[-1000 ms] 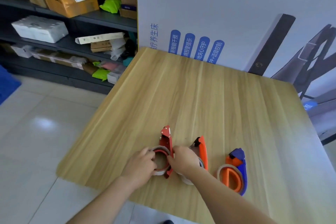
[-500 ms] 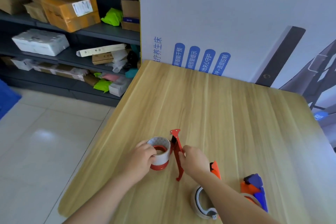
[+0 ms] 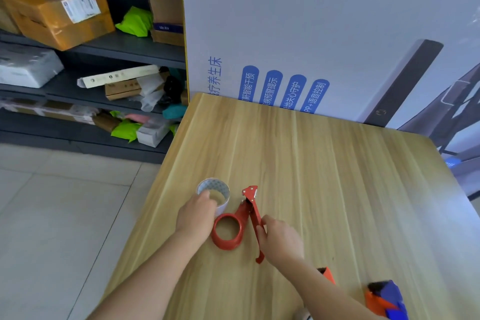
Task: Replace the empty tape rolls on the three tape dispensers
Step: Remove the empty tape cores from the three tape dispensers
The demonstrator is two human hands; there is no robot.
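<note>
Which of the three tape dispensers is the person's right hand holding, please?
The all-red dispenser, whose ring is bare; the right hand grips its handle. The orange one and the blue-and-orange one lie nearer the person, unheld.

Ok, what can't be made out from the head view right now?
Head view only.
1. Orange dispenser: only a tip shows; the right forearm hides the rest.
2. Blue and orange dispenser: cut off by the bottom edge.
3. White roll: near side hidden under the left hand.
4. Red dispenser: handle middle covered by the right hand.
</note>
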